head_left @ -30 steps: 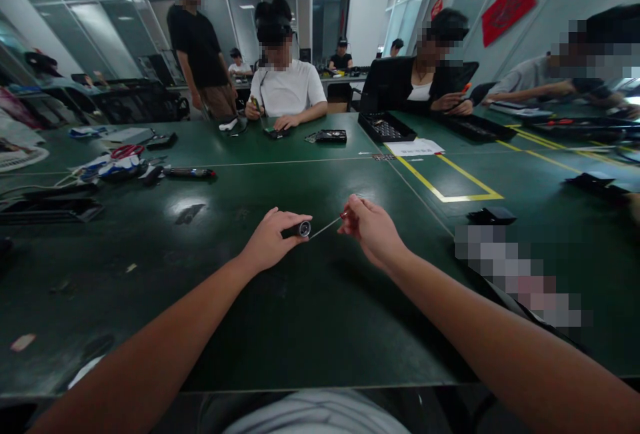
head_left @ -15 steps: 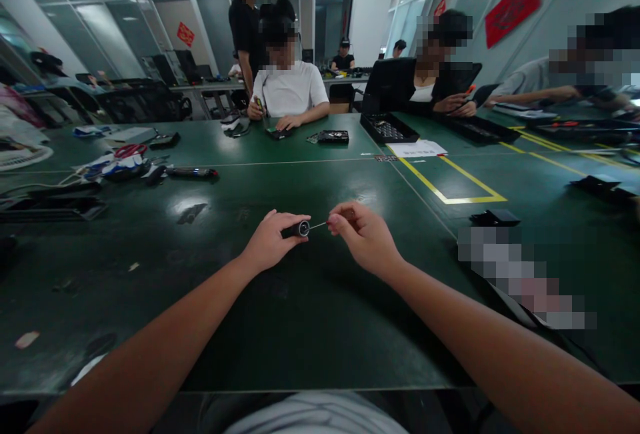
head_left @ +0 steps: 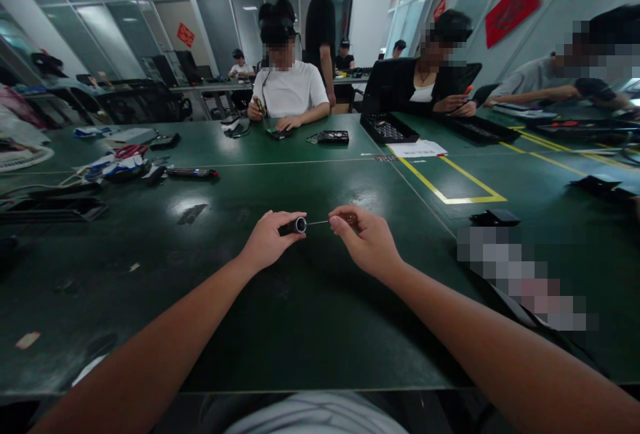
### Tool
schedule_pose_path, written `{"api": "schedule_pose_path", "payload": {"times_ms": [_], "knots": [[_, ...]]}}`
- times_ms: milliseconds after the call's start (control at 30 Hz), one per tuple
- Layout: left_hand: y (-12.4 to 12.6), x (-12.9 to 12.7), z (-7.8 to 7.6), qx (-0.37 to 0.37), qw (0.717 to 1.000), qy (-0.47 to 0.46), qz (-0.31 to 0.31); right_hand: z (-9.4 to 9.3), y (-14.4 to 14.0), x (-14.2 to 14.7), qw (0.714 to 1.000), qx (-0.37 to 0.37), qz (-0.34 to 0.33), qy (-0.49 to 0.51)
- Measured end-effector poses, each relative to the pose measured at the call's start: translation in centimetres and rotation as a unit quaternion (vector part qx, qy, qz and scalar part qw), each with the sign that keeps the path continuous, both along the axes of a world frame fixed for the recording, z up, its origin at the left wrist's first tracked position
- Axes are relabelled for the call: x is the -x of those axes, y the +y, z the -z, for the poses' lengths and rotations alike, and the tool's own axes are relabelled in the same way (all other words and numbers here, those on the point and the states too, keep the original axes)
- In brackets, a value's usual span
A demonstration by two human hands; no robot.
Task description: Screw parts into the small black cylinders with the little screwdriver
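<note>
The left hand is gripping a short black cylinder just above the green surface. The right hand is pinching a thin metal rod whose tip is meeting the cylinder's open end, between both hands.

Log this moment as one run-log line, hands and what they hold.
left hand: grips black cylinder | right hand: pinches thin metal rod, tip at cylinder's end | surface: green table | state: both raised over table
</note>
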State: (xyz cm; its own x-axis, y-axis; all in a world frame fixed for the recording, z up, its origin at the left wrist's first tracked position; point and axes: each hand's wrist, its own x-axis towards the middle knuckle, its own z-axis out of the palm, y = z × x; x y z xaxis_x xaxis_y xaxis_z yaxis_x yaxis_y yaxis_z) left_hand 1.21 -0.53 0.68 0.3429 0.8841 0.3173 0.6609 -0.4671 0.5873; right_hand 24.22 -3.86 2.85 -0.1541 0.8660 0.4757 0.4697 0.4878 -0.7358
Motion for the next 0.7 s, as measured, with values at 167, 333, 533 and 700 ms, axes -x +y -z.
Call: {"api": "schedule_pose_path", "payload": {"times_ms": [167, 333, 533, 700], "knots": [[-0.13, -0.08, -0.22, 0.008, 1.000, 0.002, -0.010, -0.38, -0.34, -0.06, 0.999, -0.018, 0.034, 0.016], [-0.10, -0.03, -0.22, 0.008, 1.000, 0.003, -0.004, -0.66, -0.66, -0.10, 1.000, -0.026, -0.004, 0.003], [-0.09, 0.03, -0.11, 0.013, 1.000, 0.007, 0.002, -0.70, -0.60, 0.00, 0.999, -0.040, -0.008, -0.035], [-0.25, -0.16, -0.45, 0.022, 1.000, 0.013, -0.009, -0.62, -0.45, -0.08, 0.998, -0.052, 0.007, -0.030]]}}
